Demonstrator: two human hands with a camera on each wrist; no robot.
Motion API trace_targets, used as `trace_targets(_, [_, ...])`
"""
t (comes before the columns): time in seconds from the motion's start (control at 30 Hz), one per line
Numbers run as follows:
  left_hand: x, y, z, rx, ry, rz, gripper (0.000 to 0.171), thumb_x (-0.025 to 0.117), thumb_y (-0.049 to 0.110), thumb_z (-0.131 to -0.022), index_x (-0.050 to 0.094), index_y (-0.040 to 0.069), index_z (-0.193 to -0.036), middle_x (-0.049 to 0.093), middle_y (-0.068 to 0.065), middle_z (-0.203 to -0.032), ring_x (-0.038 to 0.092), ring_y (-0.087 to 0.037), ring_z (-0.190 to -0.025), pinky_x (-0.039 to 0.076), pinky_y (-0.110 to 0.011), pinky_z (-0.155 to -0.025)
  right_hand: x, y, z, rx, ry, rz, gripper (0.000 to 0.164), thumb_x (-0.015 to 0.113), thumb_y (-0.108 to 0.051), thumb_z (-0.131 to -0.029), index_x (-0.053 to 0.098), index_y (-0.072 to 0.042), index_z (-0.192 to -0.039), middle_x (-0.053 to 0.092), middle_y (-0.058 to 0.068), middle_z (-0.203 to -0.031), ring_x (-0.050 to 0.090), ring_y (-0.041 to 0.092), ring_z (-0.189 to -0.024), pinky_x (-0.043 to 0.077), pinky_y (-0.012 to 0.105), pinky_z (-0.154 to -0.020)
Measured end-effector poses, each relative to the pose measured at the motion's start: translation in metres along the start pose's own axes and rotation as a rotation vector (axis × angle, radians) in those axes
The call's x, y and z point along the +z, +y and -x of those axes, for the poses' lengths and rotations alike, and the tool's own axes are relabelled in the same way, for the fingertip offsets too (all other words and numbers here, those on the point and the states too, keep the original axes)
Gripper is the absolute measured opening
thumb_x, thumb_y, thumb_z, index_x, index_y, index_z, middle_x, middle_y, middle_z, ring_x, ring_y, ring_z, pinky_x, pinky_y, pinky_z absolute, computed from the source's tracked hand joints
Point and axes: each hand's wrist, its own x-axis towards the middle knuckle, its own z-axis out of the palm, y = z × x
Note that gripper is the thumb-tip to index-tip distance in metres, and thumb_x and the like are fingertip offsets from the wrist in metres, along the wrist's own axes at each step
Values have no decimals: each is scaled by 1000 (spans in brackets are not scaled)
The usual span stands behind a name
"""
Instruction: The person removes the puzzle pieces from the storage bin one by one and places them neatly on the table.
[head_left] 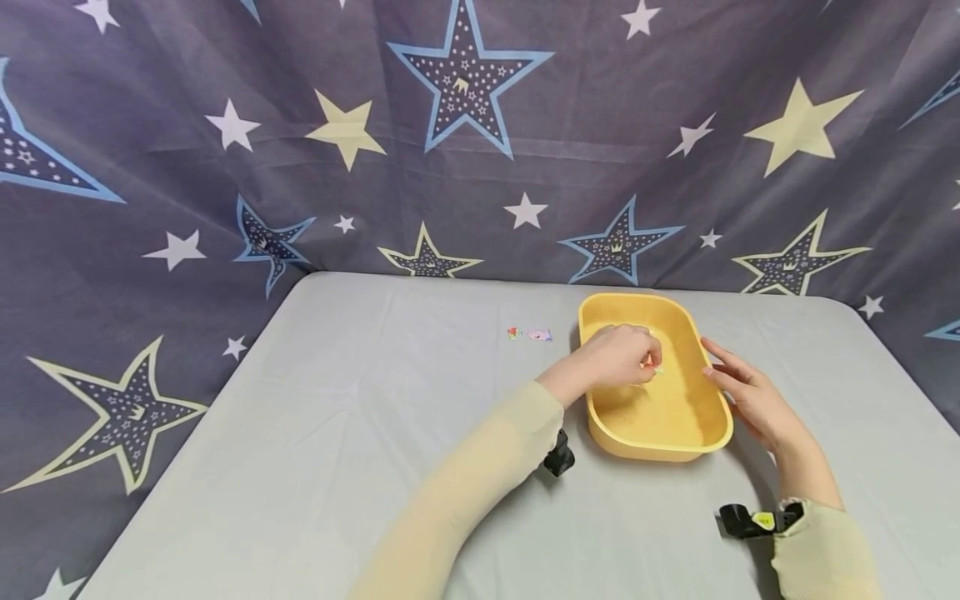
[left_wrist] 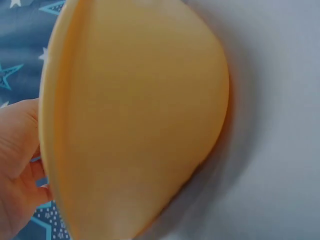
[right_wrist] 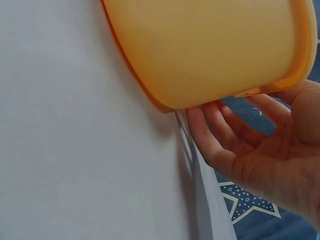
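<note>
A yellow plastic tub [head_left: 652, 421] with rounded corners stands on the table, right of the middle. My left hand [head_left: 618, 354] reaches over its left rim into the inside, fingers curled, pinching a small red and white piece [head_left: 651, 363] whose kind cannot be made out. In the left wrist view the tub's outer wall [left_wrist: 140, 110] hides the fingertips and that piece. On the right, my right hand [head_left: 750, 396] touches the tub's rim and outer wall with loosely bent fingers [right_wrist: 202, 135], not wrapped round it.
Left of the tub lie two small flat cut-out pieces, a red and green one [head_left: 513, 332] and a pink and purple one [head_left: 540, 335]. A pale cloth covers the table [head_left: 337, 433]. Behind and to the left hangs a dark curtain [head_left: 300, 192] with stars.
</note>
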Motion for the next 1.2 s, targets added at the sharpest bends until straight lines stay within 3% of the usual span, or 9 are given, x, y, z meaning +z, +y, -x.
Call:
trace_targets(0.43, [-14, -27, 19, -26, 107, 27, 16, 60, 28, -82, 66, 23, -96, 55, 11, -88, 49, -2, -77, 38, -17, -64, 0, -1, 1, 25, 5, 7, 61, 43, -37, -94, 14, -23, -146, 17, 27, -141, 45, -11, -93, 48, 23, -75])
trace_targets(0.87, [-13, -54, 38, -78, 176, 98, 15, 62, 28, -82, 65, 21, -94, 59, 12, -86, 52, -3, -80, 40, -23, -75, -1, -1, 1, 22, 4, 16, 61, 42, -38, -94, 13, -24, -146, 17, 26, -142, 45, -10, -94, 47, 24, -75])
trace_targets(1.2, [-5, -80, 55, -131, 214, 162, 14, 61, 23, -80, 66, 21, -92, 58, 11, -87, 59, -9, -86, 41, -22, -73, 0, -1, 1, 20, -1, -7, 61, 43, -36, -94, 14, -24, -146, 19, 24, -140, 46, -9, -94, 48, 23, -75])
